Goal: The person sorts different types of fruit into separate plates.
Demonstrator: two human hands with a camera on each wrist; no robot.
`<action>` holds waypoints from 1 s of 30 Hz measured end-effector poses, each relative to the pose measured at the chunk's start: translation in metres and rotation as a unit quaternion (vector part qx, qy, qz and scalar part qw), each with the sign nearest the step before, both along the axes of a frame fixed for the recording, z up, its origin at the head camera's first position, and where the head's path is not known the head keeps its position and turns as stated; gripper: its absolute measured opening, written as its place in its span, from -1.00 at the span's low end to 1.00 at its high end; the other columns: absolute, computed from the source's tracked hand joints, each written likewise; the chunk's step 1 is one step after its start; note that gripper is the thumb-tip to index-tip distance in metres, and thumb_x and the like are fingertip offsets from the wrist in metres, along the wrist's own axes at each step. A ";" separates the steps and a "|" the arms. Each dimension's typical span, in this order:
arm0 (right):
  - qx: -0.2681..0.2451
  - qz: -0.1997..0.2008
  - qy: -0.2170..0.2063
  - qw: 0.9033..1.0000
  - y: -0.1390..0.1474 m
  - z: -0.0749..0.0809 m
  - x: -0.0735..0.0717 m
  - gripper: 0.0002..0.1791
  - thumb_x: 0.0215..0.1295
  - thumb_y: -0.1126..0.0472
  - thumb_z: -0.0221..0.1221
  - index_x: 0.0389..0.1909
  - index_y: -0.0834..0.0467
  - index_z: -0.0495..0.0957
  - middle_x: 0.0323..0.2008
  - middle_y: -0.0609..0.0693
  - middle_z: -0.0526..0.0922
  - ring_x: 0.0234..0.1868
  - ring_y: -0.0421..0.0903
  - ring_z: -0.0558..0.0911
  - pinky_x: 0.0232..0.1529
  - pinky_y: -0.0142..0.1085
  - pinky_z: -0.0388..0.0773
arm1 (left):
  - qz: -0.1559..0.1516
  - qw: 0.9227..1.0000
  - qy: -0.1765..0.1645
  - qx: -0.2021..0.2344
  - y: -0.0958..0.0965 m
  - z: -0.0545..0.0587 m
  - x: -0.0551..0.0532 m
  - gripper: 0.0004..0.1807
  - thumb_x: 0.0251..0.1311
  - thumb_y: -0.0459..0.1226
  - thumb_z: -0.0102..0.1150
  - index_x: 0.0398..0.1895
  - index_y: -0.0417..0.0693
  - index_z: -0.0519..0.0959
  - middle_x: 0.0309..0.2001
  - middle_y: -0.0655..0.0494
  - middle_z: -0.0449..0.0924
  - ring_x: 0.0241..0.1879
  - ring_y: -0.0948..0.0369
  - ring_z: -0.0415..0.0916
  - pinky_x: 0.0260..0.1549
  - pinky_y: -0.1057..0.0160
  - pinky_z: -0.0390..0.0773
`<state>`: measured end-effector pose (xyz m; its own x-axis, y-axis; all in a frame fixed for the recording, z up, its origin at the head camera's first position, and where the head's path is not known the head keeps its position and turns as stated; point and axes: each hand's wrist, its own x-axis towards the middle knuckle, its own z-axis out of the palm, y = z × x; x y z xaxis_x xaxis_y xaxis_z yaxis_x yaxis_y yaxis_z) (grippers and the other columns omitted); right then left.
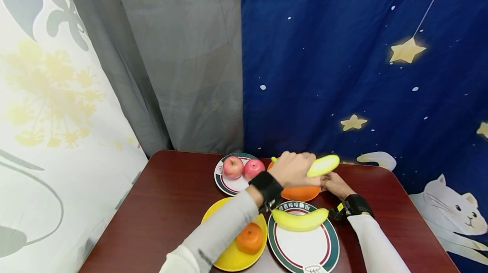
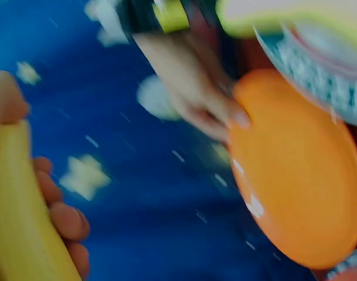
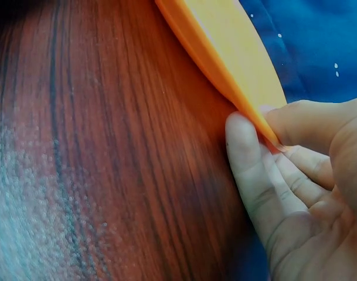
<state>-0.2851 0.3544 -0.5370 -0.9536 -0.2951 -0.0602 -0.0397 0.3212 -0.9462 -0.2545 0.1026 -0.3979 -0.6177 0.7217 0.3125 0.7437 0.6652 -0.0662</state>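
Note:
Over the orange plate [image 1: 301, 193], my left hand [image 1: 292, 168] grips a banana [image 1: 325, 165], fingers wrapped round it. The left wrist view shows the same banana [image 2: 26, 216] with the thumb near its end. My right hand [image 1: 337, 185] pinches the right edge of the orange plate. In the right wrist view, the plate's rim [image 3: 225, 76] lies between thumb and fingers, just over the table. The left hand and forearm hide part of the orange plate from the head camera.
Nearer me, a second banana [image 1: 301, 221] lies on a white plate with a green rim [image 1: 303, 249]. Left of it, a yellow plate [image 1: 230, 260] bears an orange fruit [image 1: 249, 238]. Farther back, two apples [image 1: 233, 167] sit on another green-rimmed plate [image 1: 228, 186]. Curtains [image 1: 324, 73] hang behind the table [image 1: 171, 196].

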 end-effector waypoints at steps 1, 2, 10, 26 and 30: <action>0.021 -0.027 -0.027 0.999 -0.003 0.001 0.002 -0.66 0.40 0.40 0.12 0.13 0.49 0.44 -0.24 0.05 0.62 -0.30 -0.19 0.65 -0.25 -0.31 0.66 | 0.010 1.000 -0.011 -0.003 0.004 -0.003 -0.011 -0.52 0.26 0.34 0.14 -0.23 0.18 0.47 -0.49 0.33 0.39 -0.59 0.32 0.40 -0.64 0.38 0.26; 0.036 -0.035 -0.041 0.998 -0.005 0.002 0.002 -0.58 0.43 0.41 0.12 0.22 0.53 0.36 -0.19 0.11 0.61 -0.27 -0.14 0.66 -0.24 -0.28 0.69 | 0.018 1.000 -0.021 -0.006 0.007 -0.007 -0.021 -0.52 0.27 0.33 0.14 -0.22 0.17 0.47 -0.51 0.32 0.39 -0.59 0.31 0.41 -0.64 0.38 0.25; 0.068 -0.071 -0.065 0.993 -0.009 -0.003 0.001 -0.49 0.43 0.39 0.18 0.29 0.52 0.29 -0.09 0.19 0.57 -0.22 -0.12 0.64 -0.21 -0.29 0.69 | 0.067 0.994 -0.089 -0.018 0.022 -0.073 -0.054 -0.62 0.24 0.22 0.25 -0.25 0.18 0.52 -0.57 0.30 0.35 -0.58 0.30 0.38 -0.58 0.37 0.24; 0.042 -0.054 -0.054 0.996 -0.006 0.001 0.002 -0.45 0.49 0.39 0.05 0.41 0.52 0.23 -0.01 0.22 0.61 -0.19 -0.14 0.68 -0.17 -0.30 0.71 | 0.103 0.974 -0.185 -0.084 0.027 -0.118 -0.048 -0.25 0.23 0.32 0.30 0.41 0.24 0.55 0.20 0.25 0.66 0.10 0.27 0.57 0.18 0.33 0.54; 0.040 -0.050 -0.050 0.997 -0.005 0.000 0.002 -0.45 0.51 0.39 0.05 0.42 0.52 0.22 0.02 0.25 0.61 -0.18 -0.14 0.69 -0.16 -0.29 0.72 | 0.112 0.968 -0.201 -0.100 0.027 -0.118 -0.048 -0.28 0.21 0.34 0.30 0.36 0.27 0.59 0.14 0.25 0.67 0.12 0.27 0.56 0.19 0.33 0.53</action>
<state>-0.2833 0.3490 -0.5373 -0.9658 -0.1899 -0.1762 0.0895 0.3938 -0.9148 -0.3027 0.1299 -0.5155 -0.8082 0.5768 -0.1186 0.5748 0.8165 0.0541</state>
